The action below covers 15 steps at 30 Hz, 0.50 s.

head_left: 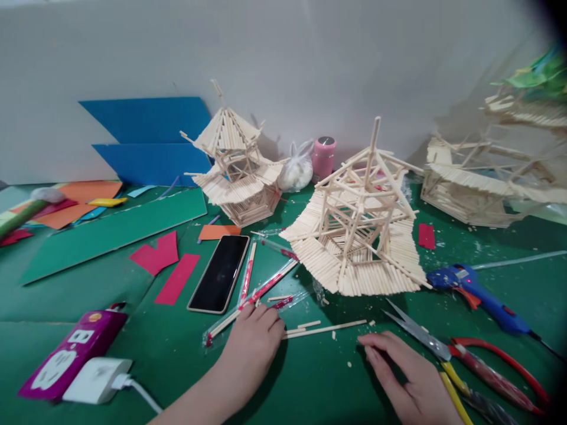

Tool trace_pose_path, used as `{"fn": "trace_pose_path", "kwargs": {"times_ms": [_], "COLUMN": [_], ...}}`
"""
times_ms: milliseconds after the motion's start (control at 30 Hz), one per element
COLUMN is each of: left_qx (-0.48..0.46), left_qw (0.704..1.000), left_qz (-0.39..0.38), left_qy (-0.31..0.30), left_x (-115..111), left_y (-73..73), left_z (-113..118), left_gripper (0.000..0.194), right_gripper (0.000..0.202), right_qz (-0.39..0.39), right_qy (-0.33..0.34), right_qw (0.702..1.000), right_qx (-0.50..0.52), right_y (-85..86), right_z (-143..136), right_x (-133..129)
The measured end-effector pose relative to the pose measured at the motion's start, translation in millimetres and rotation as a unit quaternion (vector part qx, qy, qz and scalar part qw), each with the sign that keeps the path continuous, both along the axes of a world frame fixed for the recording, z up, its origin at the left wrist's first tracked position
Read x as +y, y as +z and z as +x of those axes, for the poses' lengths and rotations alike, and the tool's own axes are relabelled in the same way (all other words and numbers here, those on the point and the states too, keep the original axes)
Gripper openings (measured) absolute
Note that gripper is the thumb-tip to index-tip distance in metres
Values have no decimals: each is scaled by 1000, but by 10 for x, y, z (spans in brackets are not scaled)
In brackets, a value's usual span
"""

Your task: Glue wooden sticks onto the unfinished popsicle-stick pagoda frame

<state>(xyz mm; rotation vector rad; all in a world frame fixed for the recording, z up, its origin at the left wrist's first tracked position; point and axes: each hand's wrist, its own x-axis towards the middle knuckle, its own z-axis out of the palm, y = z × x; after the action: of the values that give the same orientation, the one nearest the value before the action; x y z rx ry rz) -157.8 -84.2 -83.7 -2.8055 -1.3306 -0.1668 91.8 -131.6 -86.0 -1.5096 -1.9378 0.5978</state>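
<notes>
My left hand [257,339] rests low over the table, its fingers curled together and pointing down. It lies across a wrapped pair of chopsticks [270,285], and the ends of two loose wooden sticks [330,329] disappear beside its fingers; what its fingertips grip is hidden. To the right, my right hand [405,372] hovers near the sticks' far ends, thumb and forefinger apart, holding nothing. Scissors [425,336] with blades apart and yellow-handled pliers [454,392] lie right beside it. Ahead stands a pavilion model made of sticks [354,236], its upper roof bare framing.
A blue glue gun [487,301] lies at right. Behind are another stick pavilion [239,171], a larger stick model [469,183] and a pink jar [323,158]. At left are a phone [219,273], red paper pieces [177,280] and a purple power strip [73,354] with a white charger.
</notes>
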Motion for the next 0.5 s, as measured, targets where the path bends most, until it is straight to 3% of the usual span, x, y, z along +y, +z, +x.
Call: {"fn": "trace_pose_path", "kwargs": {"times_ms": [367,500], "left_qx": [77,80], "left_qw": [996,995], "left_qz": [-14,-14], "left_qy": [-50,-56], "left_x": [-3,-25], "left_y": [41,21], "left_z": [95,120], "left_gripper": [15,13], "right_gripper": [16,16], "right_qz": [-46,-23], "right_qy": [23,33], "right_qw": [998,998], "right_qx": [37,48], "right_y": [-14,35], "right_z": [-69,-84], "right_x": [32,55]}}
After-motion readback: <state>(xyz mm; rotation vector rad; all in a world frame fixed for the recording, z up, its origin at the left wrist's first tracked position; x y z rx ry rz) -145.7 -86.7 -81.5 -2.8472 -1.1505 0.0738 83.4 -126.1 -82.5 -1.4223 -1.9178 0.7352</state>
